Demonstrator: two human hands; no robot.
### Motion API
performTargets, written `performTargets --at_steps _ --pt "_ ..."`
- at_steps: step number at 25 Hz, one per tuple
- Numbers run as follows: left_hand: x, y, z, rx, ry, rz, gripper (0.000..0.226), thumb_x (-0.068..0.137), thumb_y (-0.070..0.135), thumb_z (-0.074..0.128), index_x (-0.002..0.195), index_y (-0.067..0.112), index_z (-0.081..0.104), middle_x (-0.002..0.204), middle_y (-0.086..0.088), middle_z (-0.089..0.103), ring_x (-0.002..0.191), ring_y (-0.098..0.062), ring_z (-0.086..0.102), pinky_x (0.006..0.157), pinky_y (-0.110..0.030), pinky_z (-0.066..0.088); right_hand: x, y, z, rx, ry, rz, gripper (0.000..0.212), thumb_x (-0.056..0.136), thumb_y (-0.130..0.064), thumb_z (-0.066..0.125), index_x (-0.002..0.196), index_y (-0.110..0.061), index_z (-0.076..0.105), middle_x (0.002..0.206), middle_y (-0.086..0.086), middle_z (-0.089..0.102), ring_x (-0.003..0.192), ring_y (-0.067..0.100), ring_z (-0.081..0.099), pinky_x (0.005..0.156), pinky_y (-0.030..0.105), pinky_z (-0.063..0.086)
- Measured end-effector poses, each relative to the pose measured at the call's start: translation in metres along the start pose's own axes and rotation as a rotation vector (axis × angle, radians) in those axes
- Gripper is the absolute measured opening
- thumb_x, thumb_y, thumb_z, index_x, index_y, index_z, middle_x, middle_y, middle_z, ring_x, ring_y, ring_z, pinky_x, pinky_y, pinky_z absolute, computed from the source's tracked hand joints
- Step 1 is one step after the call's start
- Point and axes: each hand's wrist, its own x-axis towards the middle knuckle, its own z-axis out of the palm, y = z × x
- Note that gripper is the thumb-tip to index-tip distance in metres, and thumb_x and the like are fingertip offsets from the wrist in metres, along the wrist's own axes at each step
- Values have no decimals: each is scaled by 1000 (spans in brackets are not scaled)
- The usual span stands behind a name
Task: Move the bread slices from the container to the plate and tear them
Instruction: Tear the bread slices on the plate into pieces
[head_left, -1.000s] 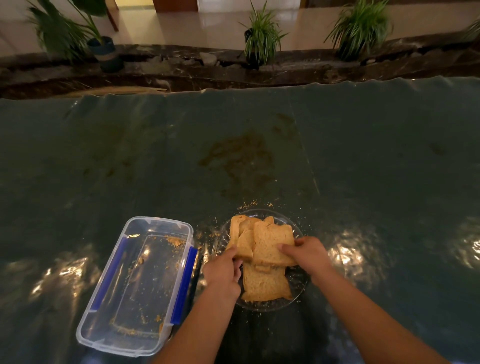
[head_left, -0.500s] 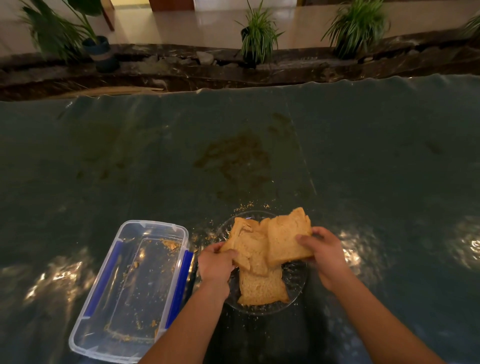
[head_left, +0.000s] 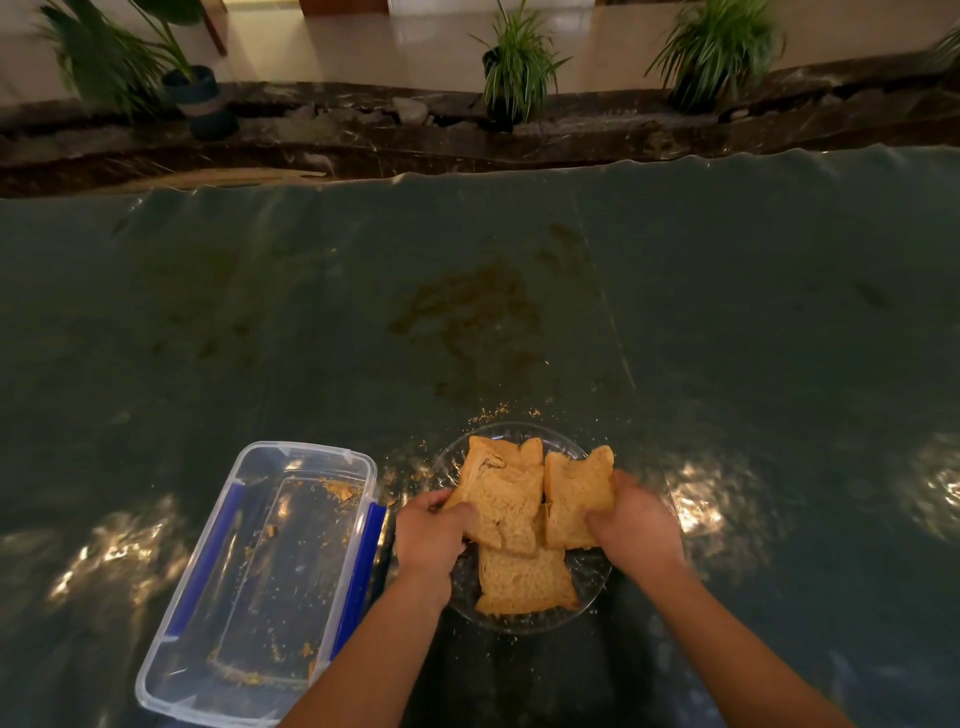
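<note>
A clear glass plate (head_left: 592, 597) sits on the table near me with a brown bread slice (head_left: 524, 582) lying flat on it. Above the plate my left hand (head_left: 434, 540) grips a stack of bread slices (head_left: 501, 493) by its left edge. My right hand (head_left: 636, 530) holds a separate bread piece (head_left: 574, 493) just right of that stack, with a narrow gap between the two. The clear plastic container (head_left: 363, 457) with blue clips lies to the left of the plate and holds only crumbs.
A dark green plastic sheet (head_left: 727, 312) covers the table, with a brown stain (head_left: 478, 317) beyond the plate and crumbs (head_left: 493, 413) around it. Past the table's far edge runs a dark stone ledge (head_left: 363, 130) with potted plants (head_left: 511, 67).
The bread I held as one bunch over the plate has come apart: my right hand has pulled its piece off to the right, while my left keeps the rest. Both hands rose slightly.
</note>
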Motion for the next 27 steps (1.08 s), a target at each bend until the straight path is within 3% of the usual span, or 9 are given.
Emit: performTargets --at_steps 2,4,6,8,10,13,18,23,27 --pt "3 -2 -1 34 2 10 43 78 10 76 120 14 64 103 -1 65 97 -21 62 91 -45 56 -5 0 3 -100 28 -22 51 81 -28 66 126 -10 50 98 4 60 97 27 56 74 32 47" --pt "6 -5 -3 71 -6 28 44 79 12 75 122 14 64 107 -1 66 101 -21 62 96 -47 53 -10 0 2 -148 106 -42 68 80 -29 70 138 -8 42 125 11 53 115 31 48 96 37 42" --pt "7 -7 -3 89 -11 51 46 81 14 74 126 14 63 108 2 66 100 -17 62 93 -41 53 -18 -2 1 -147 231 -131 69 78 -26 73 139 -8 45 129 10 52 118 32 46 101 41 41" --pt "6 -5 -2 133 -12 100 51 82 17 72 131 14 59 105 8 63 93 -10 59 78 -30 50 -25 -9 4 -77 288 -239 52 80 -22 72 130 -12 57 117 4 63 110 27 53 91 38 49" --pt "7 -2 1 184 -15 152 53 83 20 71 134 15 57 99 12 59 87 -5 56 69 -25 45 -32 -24 8 70 150 -225 32 86 -23 66 117 -20 67 101 -4 72 91 15 63 74 30 55" --pt "8 5 6 227 -11 165 51 83 22 71 132 15 59 99 9 58 91 -11 58 76 -30 51 -29 -46 16 93 -37 -140 17 87 -25 61 101 -24 71 85 -9 72 67 6 62 55 20 49" --pt "15 15 10 143 -74 53 49 81 14 75 127 10 61 91 7 62 85 -12 61 77 -36 56 -18 -60 28 26 -76 -76 16 83 -31 60 96 -21 60 79 -3 70 73 17 65 55 28 46" --pt "17 18 11 -29 -119 -49 42 79 3 75 118 7 61 94 -4 67 85 -19 66 67 -34 58 -14 -66 27 449 -76 196 22 80 -31 71 67 -26 54 65 3 69 59 21 65 54 34 50" --pt "17 19 7 -187 -166 -119 37 80 0 74 114 8 59 103 -12 69 92 -25 69 73 -39 60 -5 -66 22 731 -185 364 22 81 -26 75 75 -5 71 45 2 54 39 16 47 41 28 40"
